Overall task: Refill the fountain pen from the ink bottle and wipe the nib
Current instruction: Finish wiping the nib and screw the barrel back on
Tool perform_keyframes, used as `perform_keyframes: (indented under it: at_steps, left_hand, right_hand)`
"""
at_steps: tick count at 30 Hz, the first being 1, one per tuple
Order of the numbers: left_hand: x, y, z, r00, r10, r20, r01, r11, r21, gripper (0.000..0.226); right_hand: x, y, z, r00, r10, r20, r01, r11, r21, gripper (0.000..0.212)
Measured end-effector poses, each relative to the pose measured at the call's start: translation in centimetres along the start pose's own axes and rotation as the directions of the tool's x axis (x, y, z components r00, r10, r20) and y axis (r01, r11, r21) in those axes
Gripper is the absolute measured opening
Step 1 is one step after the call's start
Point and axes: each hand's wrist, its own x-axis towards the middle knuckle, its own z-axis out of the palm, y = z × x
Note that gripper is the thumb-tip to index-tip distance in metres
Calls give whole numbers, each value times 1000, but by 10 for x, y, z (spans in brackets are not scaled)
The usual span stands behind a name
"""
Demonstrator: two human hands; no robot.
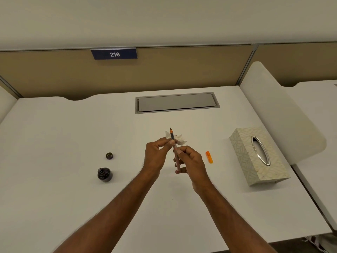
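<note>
I hold the fountain pen (172, 137) upright above the middle of the desk, its dark nib pointing away from me. My right hand (189, 161) grips the lower barrel. My left hand (157, 155) pinches a small white tissue (180, 139) against the pen just below its orange collar. The open ink bottle (104, 174) stands at the left. Its round cap (109, 155) lies just behind it. The orange pen cap (209, 157) lies on the desk to the right of my hands.
A patterned tissue box (259, 157) sits at the right of the white desk (73, 134). A grey cable hatch (176, 102) is set in the desk's far side, in front of a tan partition with a "216" sign (114, 54).
</note>
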Motion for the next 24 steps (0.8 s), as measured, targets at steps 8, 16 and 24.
perform_keyframes:
  at_steps: [8,16,24]
  left_hand:
    - [3,-2,-5,999,-20,-34,20,1000,2,17]
    - [5,-1,-4,998,-47,-46,47,999,-9,16]
    - [6,2,-1,999,-21,-41,21,1000,2,17]
  right_hand:
    - [8,0,7,999,-8,-38,6,999,-53,17]
    - [10,-7,8,1000,8,-6,-9,999,-37,19]
    - [12,-13,9,996,91,3,-91,988,123,24]
